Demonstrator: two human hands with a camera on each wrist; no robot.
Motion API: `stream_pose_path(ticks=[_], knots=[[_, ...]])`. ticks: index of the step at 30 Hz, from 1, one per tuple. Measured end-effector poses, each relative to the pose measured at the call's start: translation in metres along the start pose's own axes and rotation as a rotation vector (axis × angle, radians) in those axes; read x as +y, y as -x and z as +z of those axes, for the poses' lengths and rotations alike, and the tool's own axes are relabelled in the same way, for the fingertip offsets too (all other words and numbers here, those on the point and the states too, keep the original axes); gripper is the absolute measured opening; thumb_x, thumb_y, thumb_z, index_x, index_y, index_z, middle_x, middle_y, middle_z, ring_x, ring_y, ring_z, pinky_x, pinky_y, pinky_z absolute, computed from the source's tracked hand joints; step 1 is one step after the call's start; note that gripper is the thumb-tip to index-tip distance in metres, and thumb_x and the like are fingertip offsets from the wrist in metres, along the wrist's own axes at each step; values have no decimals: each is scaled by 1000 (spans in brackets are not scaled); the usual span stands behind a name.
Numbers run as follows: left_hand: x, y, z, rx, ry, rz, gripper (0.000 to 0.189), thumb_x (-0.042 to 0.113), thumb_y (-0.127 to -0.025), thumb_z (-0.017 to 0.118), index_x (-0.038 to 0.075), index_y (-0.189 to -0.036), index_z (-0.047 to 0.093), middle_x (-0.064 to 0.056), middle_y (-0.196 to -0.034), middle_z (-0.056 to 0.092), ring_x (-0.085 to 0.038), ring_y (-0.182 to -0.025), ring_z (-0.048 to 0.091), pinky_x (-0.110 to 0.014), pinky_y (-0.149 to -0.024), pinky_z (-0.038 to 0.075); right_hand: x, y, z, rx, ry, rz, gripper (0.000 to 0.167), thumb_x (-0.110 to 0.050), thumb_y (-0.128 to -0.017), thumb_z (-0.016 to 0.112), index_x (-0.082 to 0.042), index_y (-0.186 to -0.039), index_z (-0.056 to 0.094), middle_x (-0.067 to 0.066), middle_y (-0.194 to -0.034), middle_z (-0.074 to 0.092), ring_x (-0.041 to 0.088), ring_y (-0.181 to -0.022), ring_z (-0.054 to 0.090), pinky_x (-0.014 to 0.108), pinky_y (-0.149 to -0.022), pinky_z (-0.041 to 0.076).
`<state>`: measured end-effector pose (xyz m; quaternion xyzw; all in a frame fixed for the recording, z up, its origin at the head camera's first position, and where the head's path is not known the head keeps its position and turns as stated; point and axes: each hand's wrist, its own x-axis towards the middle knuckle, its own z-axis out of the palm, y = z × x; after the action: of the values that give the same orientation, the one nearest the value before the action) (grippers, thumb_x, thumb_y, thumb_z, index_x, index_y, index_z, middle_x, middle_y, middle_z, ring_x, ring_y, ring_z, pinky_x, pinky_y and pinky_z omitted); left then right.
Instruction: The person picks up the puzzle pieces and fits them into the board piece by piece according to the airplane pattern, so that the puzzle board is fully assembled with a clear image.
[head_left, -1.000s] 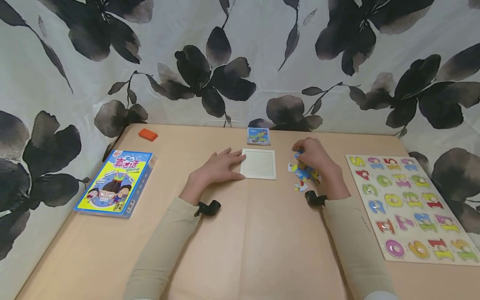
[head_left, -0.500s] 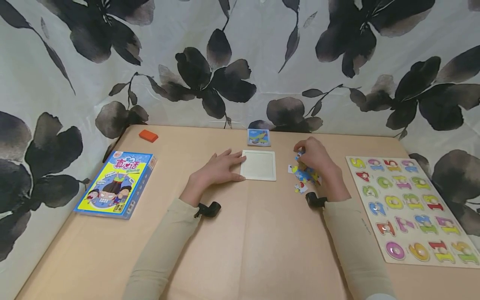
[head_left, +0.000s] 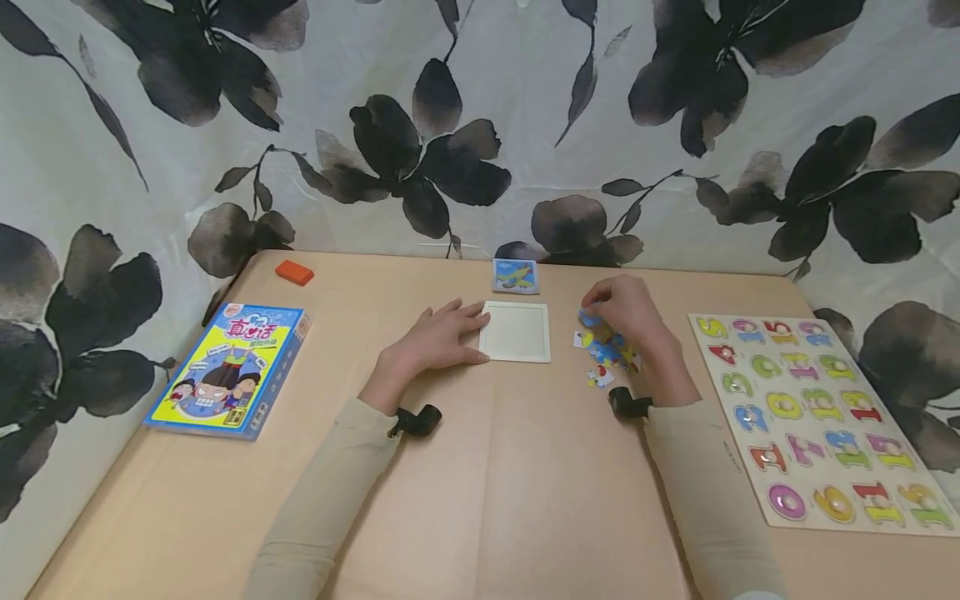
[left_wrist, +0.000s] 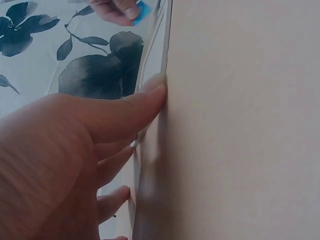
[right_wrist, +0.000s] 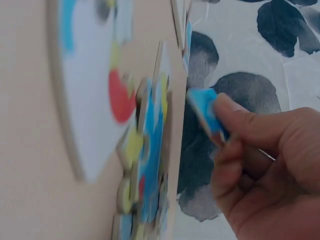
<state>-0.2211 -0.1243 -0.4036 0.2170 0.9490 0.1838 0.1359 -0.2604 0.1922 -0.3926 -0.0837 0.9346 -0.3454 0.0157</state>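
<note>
My right hand (head_left: 632,310) pinches a blue jigsaw piece (right_wrist: 204,105) between thumb and fingers, lifted above the table in the right wrist view. Just below it lies a loose heap of jigsaw pieces (head_left: 609,350), mostly blue, with yellow, red and white parts. My left hand (head_left: 437,337) has its fingers spread, and its thumb and fingertips touch the left side of a white puzzle frame (head_left: 514,332). In the left wrist view the left thumb (left_wrist: 145,102) rests against the frame's edge. No piece shows inside the frame.
Behind the frame stands a small picture card (head_left: 515,276) with a yellow plane on blue. A blue and yellow box (head_left: 228,371) and an orange block (head_left: 294,272) are to the left. On the right lies a number puzzle board (head_left: 813,417). A floral cloth (head_left: 585,167) hangs behind.
My right hand has risen slightly and moved a little left from the heap, and the blue jigsaw piece now shows in its fingers. My left hand stays at the frame.
</note>
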Motion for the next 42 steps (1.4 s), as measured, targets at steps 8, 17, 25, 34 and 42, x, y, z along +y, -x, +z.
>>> stream_pose_path(ticks=[8, 17, 25, 34, 42], knots=[[1, 0, -2, -1, -17, -2, 76, 49, -87, 72, 23, -152, 41, 4, -165, 27, -33, -155, 16, -68, -119, 10, -17, 0, 14, -105, -210, 1, 19, -3, -92, 64, -1, -111, 66, 15, -88, 61, 26, -62, 65, 29, -58, 57], [2, -3, -2, -10, -16, -1, 77, 50, -87, 72, 24, -152, 41, 5, -164, 28, -34, -155, 16, -68, -120, 11, -44, -11, 44, -7, -300, 21, 15, -1, -87, 69, -1, -102, 66, 13, -80, 64, 21, -57, 66, 27, -56, 57], [2, -4, -3, -5, -33, -8, 77, 52, -86, 71, 25, -152, 41, 6, -164, 29, -32, -155, 18, -67, -120, 14, -57, -16, 63, -19, -340, 54, 17, -1, -87, 69, 3, -105, 68, 13, -75, 68, 18, -56, 64, 23, -56, 55], [4, -4, -4, -10, -44, -6, 77, 53, -86, 71, 25, -151, 42, 5, -164, 30, -33, -154, 20, -67, -119, 15, -68, -20, 78, -7, -341, 184, 20, -6, -86, 74, 2, -103, 66, 11, -78, 63, 12, -55, 66, 20, -55, 53], [3, -4, -4, -1, -31, -8, 77, 52, -86, 73, 24, -151, 43, 4, -163, 31, -34, -154, 20, -67, -119, 15, -76, -26, 88, -11, -361, 215, 17, -3, -85, 74, 3, -101, 69, 13, -87, 64, 11, -55, 66, 19, -56, 55]])
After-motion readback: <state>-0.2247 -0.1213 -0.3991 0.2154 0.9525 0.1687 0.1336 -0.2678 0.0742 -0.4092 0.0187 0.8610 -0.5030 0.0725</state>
